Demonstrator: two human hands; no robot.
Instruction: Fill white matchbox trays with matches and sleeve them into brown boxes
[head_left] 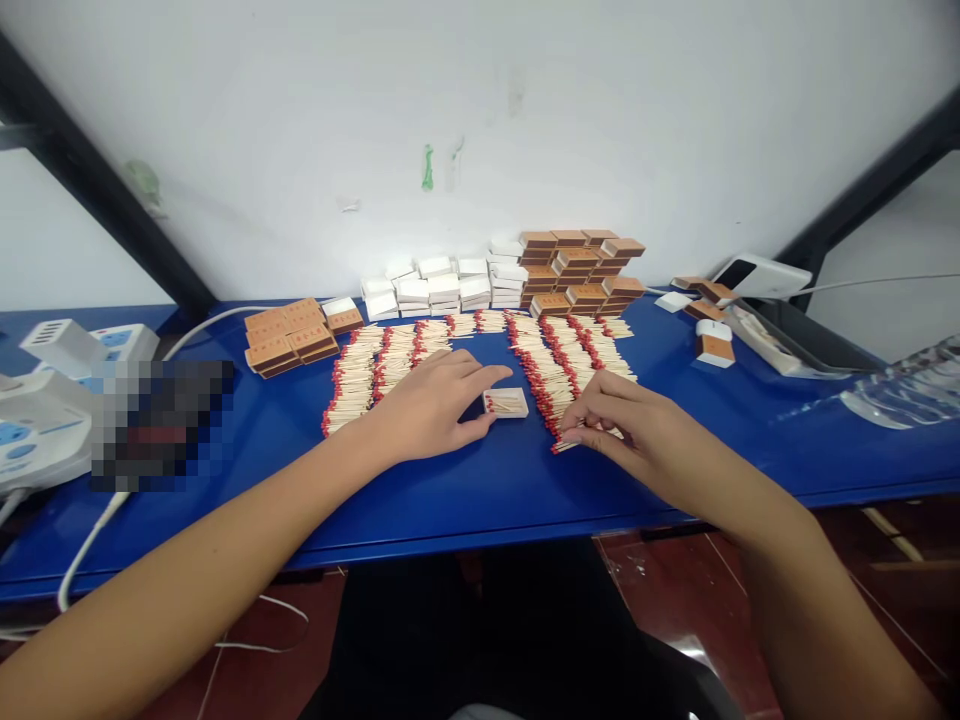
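A small white inner matchbox tray [517, 408] with a few red-tipped matchsticks in it lies on the blue table. My left hand [439, 400] rests at its left end, thumb and index finger apart; the thumb is at the tray's near left corner and the index finger hovers past its far side. My right hand [622, 425] is closed in a pinch at the near end of a row of matchsticks [551, 375], its fingertips on the lowest matches. Another set of match rows [354, 375] runs partly behind my left hand.
Stacked white trays [431, 290] and brown matchbox sleeves [574, 285] stand along the wall. More brown sleeves [289, 335] are piled at left. Power strips [45, 420] and a pixelated dark device [165, 425] lie far left. Loose sleeves [715, 350] and a dark container [802, 335] are at right.
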